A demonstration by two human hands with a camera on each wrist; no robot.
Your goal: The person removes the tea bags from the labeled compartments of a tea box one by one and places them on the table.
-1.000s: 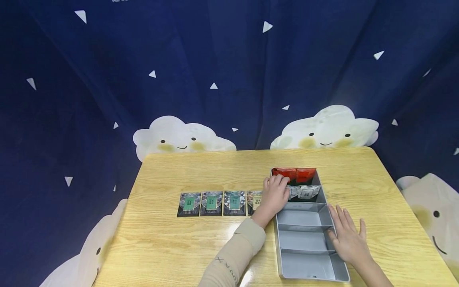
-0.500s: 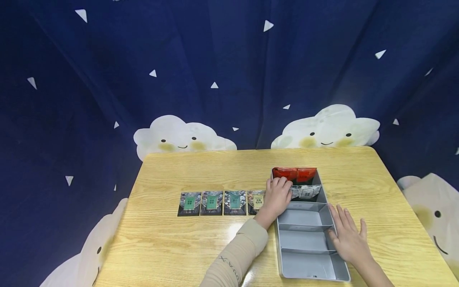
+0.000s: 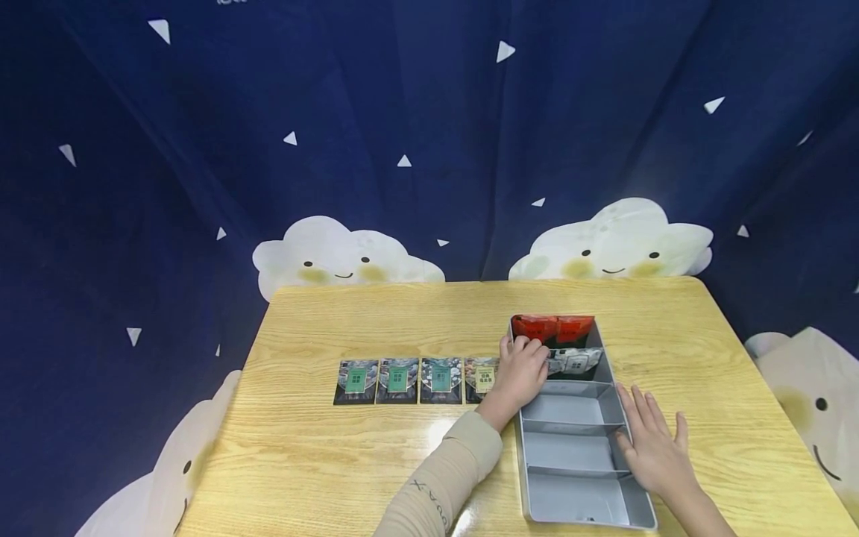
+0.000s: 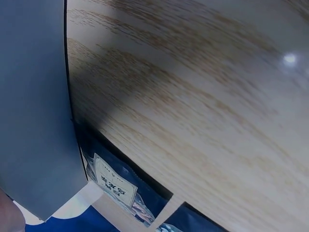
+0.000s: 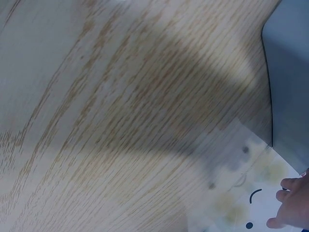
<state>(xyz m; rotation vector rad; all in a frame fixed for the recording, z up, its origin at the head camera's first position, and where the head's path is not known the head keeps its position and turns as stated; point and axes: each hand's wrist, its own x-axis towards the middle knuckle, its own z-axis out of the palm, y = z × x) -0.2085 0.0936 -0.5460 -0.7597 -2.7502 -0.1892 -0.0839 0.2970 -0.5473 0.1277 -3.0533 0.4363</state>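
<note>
A grey divided box (image 3: 573, 520) lies lengthwise on the table. Two red sachets (image 3: 575, 328) stand in its far compartment, and silver-grey sachets (image 3: 579, 361) are in the one in front. My left hand (image 3: 522, 377) reaches over the box's left wall, fingers bent at the left end of the silver-grey sachets; its fingertips are hidden, so I cannot tell whether it pinches one. Along the box's right wall rests my right hand (image 3: 652, 447), fingers extended and thumb at the rim. A cream-labelled sachet (image 4: 116, 181) lies against the outside of the box, partly behind my left hand in the head view.
Left of the box, a row of flat sachets continues with a teal-labelled sachet (image 3: 441, 380) and two green-labelled sachets (image 3: 397, 380). The nearer compartments show bare grey floors and dividers. A dark blue curtain (image 3: 369, 112) hangs behind the wooden table (image 3: 302, 462).
My left hand has shifted slightly toward me and to the right, away from the red sachets. My right hand and the row of sachets have stayed in place.
</note>
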